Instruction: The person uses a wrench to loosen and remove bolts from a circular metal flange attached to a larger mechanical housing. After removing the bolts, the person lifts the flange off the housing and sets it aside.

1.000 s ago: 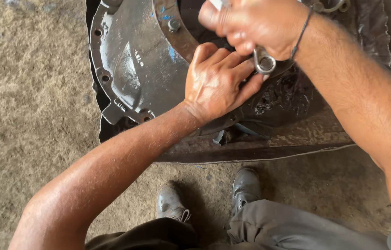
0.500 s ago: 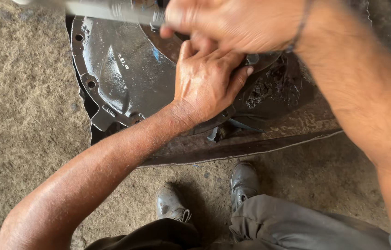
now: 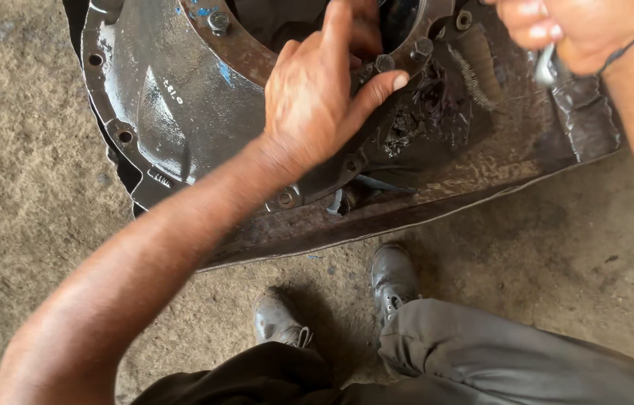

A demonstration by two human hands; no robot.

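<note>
A large dark metal housing [image 3: 159, 97] with a bolted round flange lies on a greasy metal sheet [image 3: 482, 165] on the ground. My left hand [image 3: 317, 90] rests flat on the flange, fingers spread, its fingertips at a bolt head [image 3: 384, 63] on the rim. My right hand [image 3: 572, 30] is at the top right, closed around a metal wrench [image 3: 546, 67] whose end pokes out below the fist. Another bolt [image 3: 219, 21] sits on the flange to the left.
Rough sandy concrete floor [image 3: 24, 187] surrounds the sheet. My two dark shoes [image 3: 392, 277] stand just in front of the sheet's near edge, with grey trouser legs [image 3: 519, 360] below.
My right hand with the wrench has swung from over the flange to the upper right. The left hand stays pressed on the flange. The view has shifted, so the housing appears further right.
</note>
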